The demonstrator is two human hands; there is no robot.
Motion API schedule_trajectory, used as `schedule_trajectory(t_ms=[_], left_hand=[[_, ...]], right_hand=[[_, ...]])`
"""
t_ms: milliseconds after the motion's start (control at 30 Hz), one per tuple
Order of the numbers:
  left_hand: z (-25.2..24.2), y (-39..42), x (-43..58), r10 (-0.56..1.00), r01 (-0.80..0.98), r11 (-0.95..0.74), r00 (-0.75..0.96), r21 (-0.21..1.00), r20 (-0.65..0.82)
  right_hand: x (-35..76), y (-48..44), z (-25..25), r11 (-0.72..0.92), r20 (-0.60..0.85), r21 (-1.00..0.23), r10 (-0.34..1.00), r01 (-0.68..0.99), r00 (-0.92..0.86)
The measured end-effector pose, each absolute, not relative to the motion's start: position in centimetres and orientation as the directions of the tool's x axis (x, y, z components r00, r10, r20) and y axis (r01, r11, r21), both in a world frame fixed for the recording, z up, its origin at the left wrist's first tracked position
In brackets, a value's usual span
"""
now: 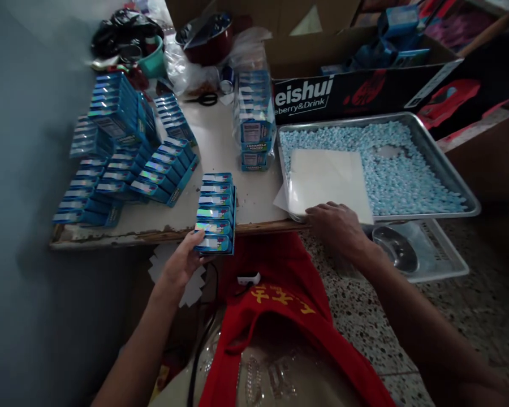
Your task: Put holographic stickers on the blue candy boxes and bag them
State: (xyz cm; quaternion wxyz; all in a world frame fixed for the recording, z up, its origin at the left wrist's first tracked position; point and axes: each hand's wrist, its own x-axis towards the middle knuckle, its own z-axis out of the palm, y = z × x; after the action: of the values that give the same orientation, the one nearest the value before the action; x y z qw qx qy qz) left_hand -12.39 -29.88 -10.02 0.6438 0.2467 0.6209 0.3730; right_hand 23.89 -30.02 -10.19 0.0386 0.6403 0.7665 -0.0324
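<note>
My left hand (185, 257) is closed on the near end of a display tray of small blue candy boxes (215, 213), thumb on top. The tray rests at the table's front edge, its boxes standing in a row with pale flaps up. To the right, my right hand (337, 226) bends its fingers over the near edge of a stack of cream sheets (326, 178). Its fingertips are partly hidden. That stack lies on the left part of a metal tray (470, 206) full of small light-blue candies (424, 181).
Many more blue box trays (123, 169) are piled on the table's left. A plastic-wrapped pack (255, 127) and black scissors (207, 99) lie farther back. A black carton (365, 93) stands behind the metal tray. A scoop (395, 249) sits in a white bin (453, 263) below.
</note>
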Motion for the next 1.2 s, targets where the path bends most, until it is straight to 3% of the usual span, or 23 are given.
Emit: schedule_trajectory(t_ms=[100,267,367,467,533,600,700,767,833,867,933,1033,1100,1200], left_hand=[[-9.8,-29.8,-11.9,0.813,-0.188,0.569,-0.020,0.801,-0.582],[-10.3,-32.0,-11.2,0.836,-0.177,0.546,0.050,0.819,-0.546],[-10.6,-34.6,-10.7,0.830,-0.181,0.555,0.050,0.812,-0.556],[-11.5,-36.6,-10.4,0.813,-0.214,0.576,0.051,0.789,-0.580],[-12.3,-37.3,-10.7,0.812,-0.232,0.579,0.077,0.781,-0.579],[-13.3,-37.4,-11.2,0.801,-0.226,0.596,0.113,0.770,-0.588],[-14.6,-37.4,-12.0,0.777,-0.211,0.629,0.154,0.748,-0.610],[-15.4,-37.5,-12.5,0.774,-0.225,0.633,0.189,0.741,-0.604],[-16.1,-37.7,-13.0,0.763,-0.266,0.646,0.258,0.716,-0.592],[-16.3,-37.7,-13.3,0.753,-0.289,0.657,0.299,0.697,-0.586],[-16.2,-37.4,-14.1,0.756,-0.299,0.652,0.324,0.696,-0.569],[-14.6,-35.4,-16.0,0.887,-0.048,0.458,0.094,0.888,-0.452],[-13.0,-32.7,-17.1,0.979,0.266,0.199,-0.088,0.943,-0.182],[-11.4,-26.8,-18.0,0.948,0.605,-0.219,-0.053,0.765,0.314]], right_hand=[[24.2,-30.3,-10.6,0.193,-0.035,-0.010,0.980,0.981,-0.193],[24.5,-31.3,-10.0,0.250,-0.143,0.029,0.959,0.968,-0.244],[24.9,-30.8,-9.5,0.157,-0.145,-0.026,0.977,0.987,-0.159],[25.5,-29.6,-9.6,-0.109,-0.142,-0.175,0.986,0.979,0.084],[25.7,-28.8,-9.6,-0.296,-0.145,-0.327,0.954,0.897,0.262],[25.3,-28.4,-8.9,-0.371,-0.087,-0.499,0.921,0.783,0.380],[23.0,-28.1,-6.0,-0.200,0.252,-0.688,0.836,0.698,0.488],[20.2,-27.3,-3.5,0.035,0.534,-0.659,0.725,0.751,0.435],[16.6,-25.4,-1.6,0.292,0.676,-0.532,0.712,0.795,0.191],[14.6,-23.9,-1.2,0.404,0.666,-0.465,0.746,0.788,0.010],[10.7,-20.4,-1.7,0.558,0.473,-0.367,0.801,0.744,-0.367],[6.0,-15.0,-5.1,0.624,0.061,-0.248,0.774,0.741,-0.630],[4.2,-12.7,-7.7,0.650,-0.081,-0.197,0.735,0.734,-0.673],[3.7,-11.4,-10.6,0.635,-0.142,-0.196,0.735,0.747,-0.663]])
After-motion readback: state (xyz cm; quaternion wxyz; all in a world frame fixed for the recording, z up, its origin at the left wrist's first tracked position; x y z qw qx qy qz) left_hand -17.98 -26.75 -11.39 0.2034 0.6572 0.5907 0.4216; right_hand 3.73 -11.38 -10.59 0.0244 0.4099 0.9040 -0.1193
